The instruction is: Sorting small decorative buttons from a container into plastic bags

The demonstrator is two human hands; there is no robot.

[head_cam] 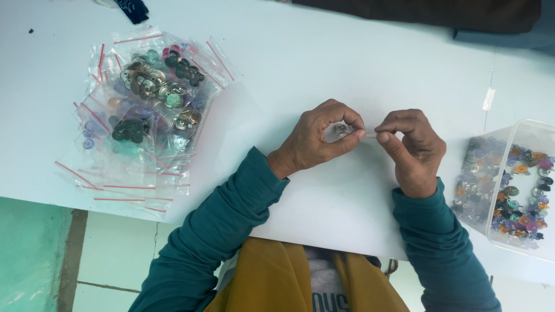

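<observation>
My left hand [317,137] and my right hand [411,149] meet over the middle of the white table [347,69]. Between their fingertips they pinch a small clear zip bag [342,132] with a few metal snap buttons inside. The left thumb and forefinger curl around the bag, mostly hiding it. The right thumb and forefinger nip its edge at the right. Both arms wear teal sleeves.
A pile of clear zip bags with red seal strips [139,115], filled with metal and coloured buttons, lies at the left. A clear plastic tub [509,185] of mixed coloured buttons stands at the right edge. Dark cloth [416,14] lies at the far side.
</observation>
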